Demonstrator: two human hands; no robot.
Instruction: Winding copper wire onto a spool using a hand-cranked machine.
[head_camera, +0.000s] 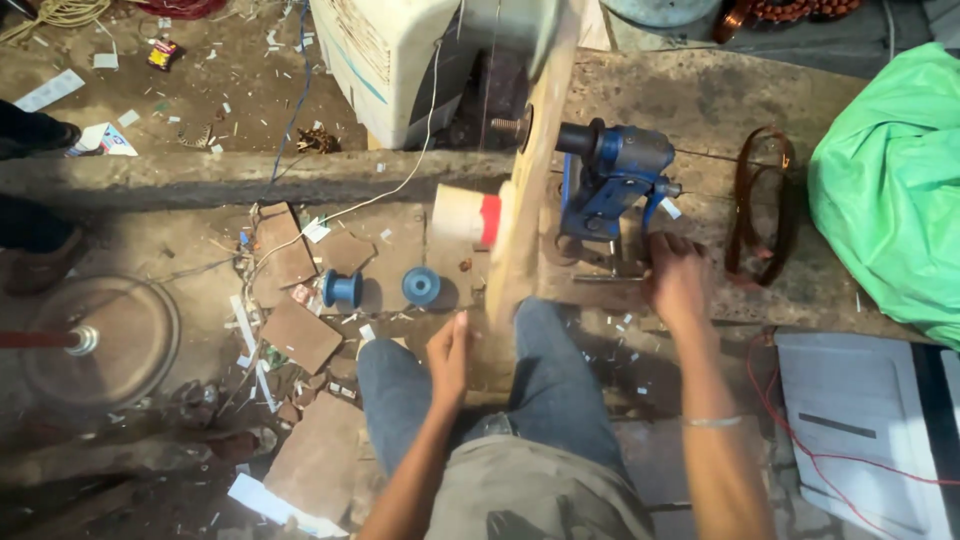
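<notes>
A dusty concrete floor littered with paper scraps and brown card pieces lies under the seated person. A blue metal hand-cranked winding machine spins a blurred tan wooden board. The right hand, its grip closed on the crank just below the machine, works it; the left hand, fingers loosely apart, hovers beside the board's lower end.

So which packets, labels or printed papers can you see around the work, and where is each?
Small wrapper: top left on the floor, crumpled, red and yellow.
Printed card: left, near the ledge, white with blue and red.
White slip: far left floor, long, plain.
Carton: top centre, cream box with a blue stripe.
Red-and-white tag: floor beside the blue spool.
No screens or signs.
</notes>
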